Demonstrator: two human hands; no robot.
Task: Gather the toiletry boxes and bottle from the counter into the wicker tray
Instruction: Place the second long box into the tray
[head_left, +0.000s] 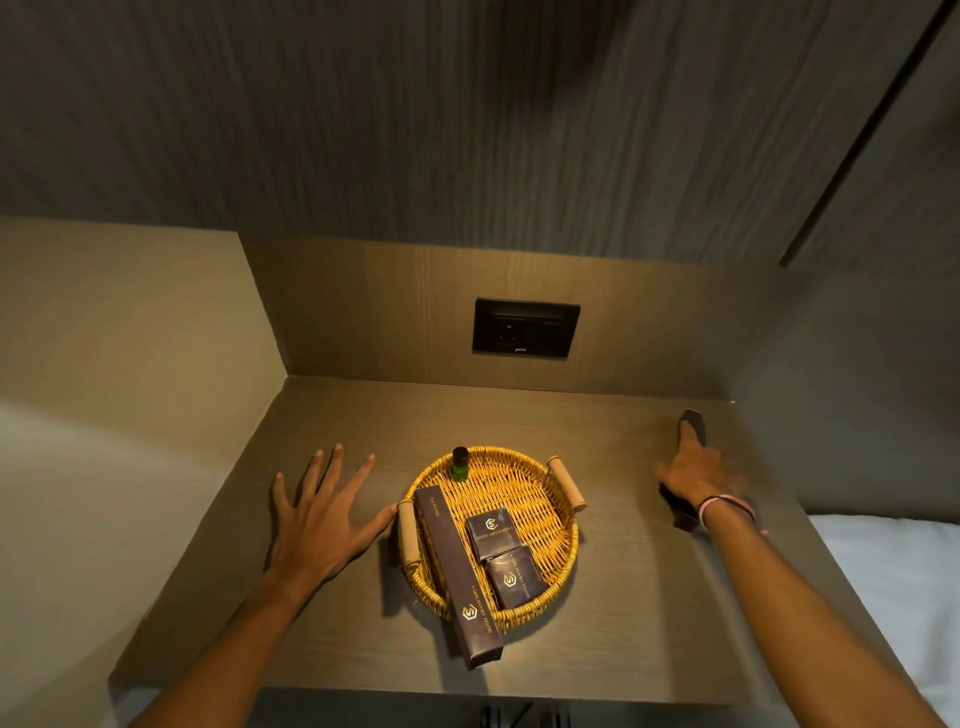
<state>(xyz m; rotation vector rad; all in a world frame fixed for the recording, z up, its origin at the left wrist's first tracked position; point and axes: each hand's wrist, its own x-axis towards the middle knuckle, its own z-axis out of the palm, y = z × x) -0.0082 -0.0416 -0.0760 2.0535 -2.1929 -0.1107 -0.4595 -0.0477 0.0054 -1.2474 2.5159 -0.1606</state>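
Head view shows the wicker tray (540, 512) on the counter (332, 405), holding the green bottle (460, 464) upright at its far rim, two small boxes (492, 531) side by side, and a long box (457, 577) jutting over the near rim. Left hand (317, 519) lies spread, thumb touching the tray's left handle (407, 535); right hand (698, 473) closes over a dark long box (693, 418) well right.

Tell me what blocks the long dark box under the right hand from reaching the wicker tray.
Nothing visible: bare counter lies between the right hand on the long dark box and the wicker tray. Inside, two small boxes fill the near right side.
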